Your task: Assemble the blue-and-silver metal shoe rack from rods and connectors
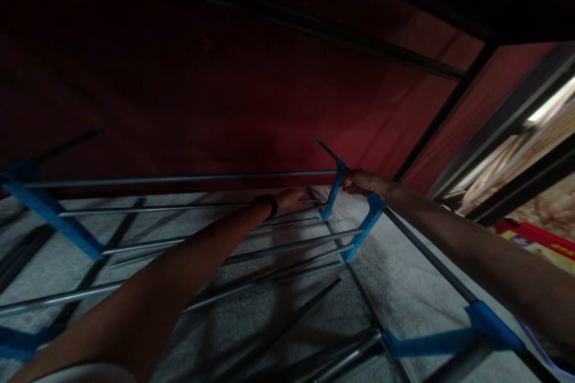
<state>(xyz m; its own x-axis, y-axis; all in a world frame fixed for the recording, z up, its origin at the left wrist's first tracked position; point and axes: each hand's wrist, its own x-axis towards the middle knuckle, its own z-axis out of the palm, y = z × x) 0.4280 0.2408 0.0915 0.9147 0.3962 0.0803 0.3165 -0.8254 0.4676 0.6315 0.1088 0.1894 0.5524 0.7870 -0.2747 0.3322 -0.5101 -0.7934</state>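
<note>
My left hand [291, 198], with a dark band on its wrist, is closed at the end of a thin metal rod [157, 209] near a blue plastic bracket [333, 192]. Shadow hides part of its fingers. My right hand [363, 181] grips the upper end of that bracket, where a long back tube [202, 178] meets it. Another blue bracket [366, 227] stands just in front, with rods running to it. At far left, a blue bracket [58, 221] carries the other ends of several rods.
A dark red panel [224, 90] with dark frame bars rises behind the rods. Pale textured carpet [269, 317] lies beneath, with loose tubes [350, 359] on it. A blue bracket [489, 326] is at lower right, and a red and yellow package [534, 242] beyond my right arm.
</note>
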